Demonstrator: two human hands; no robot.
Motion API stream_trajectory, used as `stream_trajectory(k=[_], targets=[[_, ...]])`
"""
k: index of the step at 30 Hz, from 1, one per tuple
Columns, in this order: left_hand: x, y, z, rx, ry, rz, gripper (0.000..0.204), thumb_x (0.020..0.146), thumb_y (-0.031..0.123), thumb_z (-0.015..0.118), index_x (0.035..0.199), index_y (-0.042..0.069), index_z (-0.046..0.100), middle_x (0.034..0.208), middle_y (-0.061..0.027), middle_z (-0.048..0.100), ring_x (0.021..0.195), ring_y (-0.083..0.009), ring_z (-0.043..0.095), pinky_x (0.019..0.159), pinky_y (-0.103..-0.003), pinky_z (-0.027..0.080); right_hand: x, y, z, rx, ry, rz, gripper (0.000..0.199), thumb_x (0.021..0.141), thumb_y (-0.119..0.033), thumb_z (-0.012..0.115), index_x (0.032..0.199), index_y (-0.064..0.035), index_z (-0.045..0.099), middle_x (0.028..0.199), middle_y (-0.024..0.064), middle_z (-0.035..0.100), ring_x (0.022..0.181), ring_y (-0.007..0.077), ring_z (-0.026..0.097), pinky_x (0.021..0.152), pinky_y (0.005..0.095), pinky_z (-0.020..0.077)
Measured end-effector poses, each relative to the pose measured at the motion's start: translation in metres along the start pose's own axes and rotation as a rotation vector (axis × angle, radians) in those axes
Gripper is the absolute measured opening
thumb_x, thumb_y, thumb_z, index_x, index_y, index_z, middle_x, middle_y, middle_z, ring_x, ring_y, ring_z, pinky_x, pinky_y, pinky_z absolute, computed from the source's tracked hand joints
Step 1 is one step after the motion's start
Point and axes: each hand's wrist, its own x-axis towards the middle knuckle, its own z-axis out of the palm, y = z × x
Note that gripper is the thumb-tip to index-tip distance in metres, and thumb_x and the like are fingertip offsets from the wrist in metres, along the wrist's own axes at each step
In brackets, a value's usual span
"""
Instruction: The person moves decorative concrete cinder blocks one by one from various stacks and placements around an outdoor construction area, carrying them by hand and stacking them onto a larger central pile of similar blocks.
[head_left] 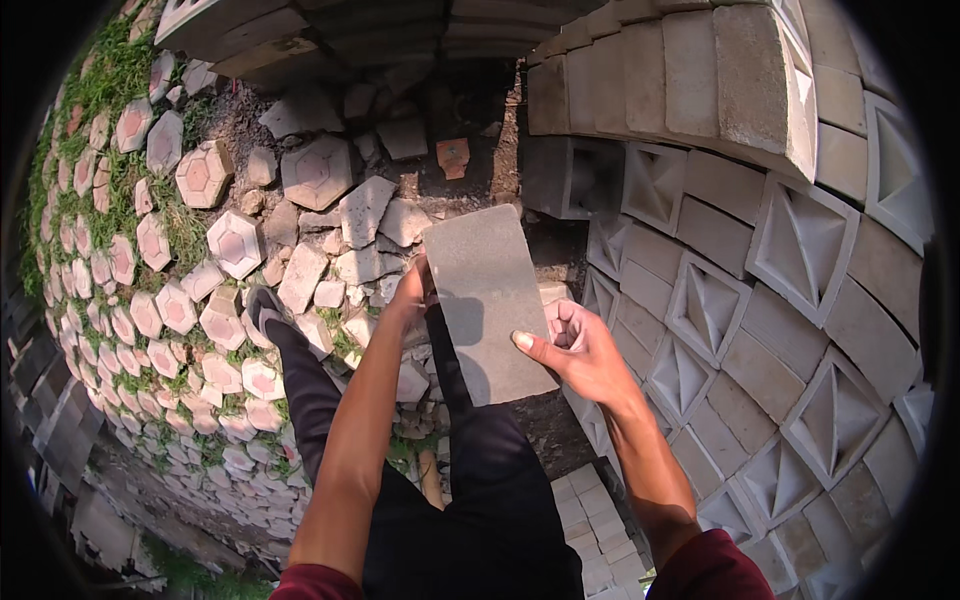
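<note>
A grey rectangular concrete slab (488, 260) is held up in front of my legs, tilted slightly, its flat face toward me. My left hand (412, 288) grips its left edge, with most of the fingers hidden behind the slab. At the lower right edge, my right hand (582, 350) is closed on it, the thumb pressed on the face and the fingers curled at the side. A dark shadow falls across the lower left of the slab's face.
To the right stand stacked concrete blocks (735, 240), some with recessed triangular faces. A row of upright slabs (640, 80) rises above them. Broken concrete pieces (365, 210) lie near my feet. Hexagonal pavers (236, 243) with grass between them spread to the left.
</note>
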Motion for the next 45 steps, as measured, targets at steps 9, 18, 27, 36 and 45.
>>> stream_trajectory(k=[9,18,27,36,45], targets=[[-0.085,-0.030,-0.085,-0.887,-0.044,0.231,0.057,0.091,0.054,0.037,0.119,0.007,0.054,0.110,-0.0098,0.060,0.100,-0.0229,0.056,0.086,-0.038,0.047,-0.010,-0.034,0.063,0.141,-0.399,0.057,0.022,0.089,-0.021,0.063,0.101,-0.0031,0.057,0.075,-0.0100,0.046,0.063,-0.0009,0.034,0.054,0.0174,0.0276],[-0.250,0.012,-0.241,-1.146,0.160,0.421,0.057,0.091,0.054,0.038,0.122,0.008,0.053,0.115,-0.0085,0.059,0.102,-0.0231,0.058,0.089,-0.038,0.047,0.012,-0.064,0.237,0.175,-0.341,0.034,0.055,0.099,-0.040,0.036,0.129,0.0056,0.043,0.129,0.0108,0.049,0.117,0.0174,0.044,0.101,0.0301,0.0311],[-0.477,0.037,-0.378,-1.411,0.367,0.724,0.051,0.091,0.050,0.040,0.117,0.009,0.056,0.109,-0.0076,0.060,0.097,-0.0220,0.058,0.084,-0.036,0.048,-0.096,-0.238,0.485,-0.057,-0.360,-0.110,0.055,0.097,-0.047,0.037,0.120,0.0003,0.053,0.111,0.0061,0.059,0.096,0.0135,0.056,0.085,0.0280,0.0449],[-0.697,0.061,-0.469,-1.551,0.541,0.964,0.044,0.095,0.039,0.033,0.106,0.006,0.061,0.096,-0.0080,0.064,0.090,-0.0200,0.061,0.082,-0.034,0.049,-0.193,-0.342,0.650,-0.447,-0.596,-0.229,0.056,0.096,-0.051,0.035,0.109,-0.0029,0.060,0.087,-0.0027,0.057,0.076,0.0053,0.047,0.068,0.0226,0.0401],[-0.771,0.072,-0.506,-1.766,0.738,0.696,0.045,0.089,0.038,0.035,0.102,0.004,0.062,0.098,-0.0115,0.064,0.087,-0.0259,0.061,0.083,-0.037,0.048,-0.229,-0.406,0.737,-0.467,-0.689,-0.203,0.059,0.097,-0.049,0.034,0.121,0.0009,0.054,0.110,0.0072,0.060,0.097,0.0145,0.056,0.085,0.0287,0.0440]])
